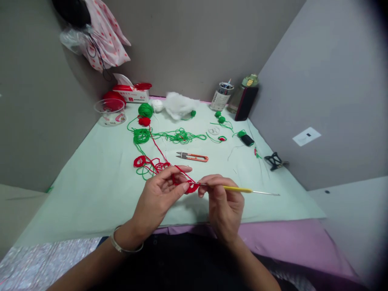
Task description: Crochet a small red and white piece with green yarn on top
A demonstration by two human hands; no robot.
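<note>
The full outline of the red crocheted piece (191, 188) is hidden, since its left part is covered by the left thumb and fingers. The inner tip of the crochet hook (238, 188) is lost among the red loops, and it seems to be inserted there, though the detail is too small to be certain. Both forearms are cut off by the lower edge, and the pink dotted cloth (106, 38) is cropped at the top.

The piece is pinched by the left hand (159, 194), its thumb laid along the near side, its forefinger extended above and its other fingers curled, partly out of sight. A bracelet (121, 245) is worn on the left wrist. The hook is gripped by the right hand (226, 198) with bent fingers, its yellow handle passed across them and its bare metal end pointed rightward.

The piece is held above the near part of the table (91, 194), between both hands. Red yarn (158, 149) is stretched towards it past the left forefinger. Beyond the hands, orange-handled snips (194, 157) are laid flat.
</note>
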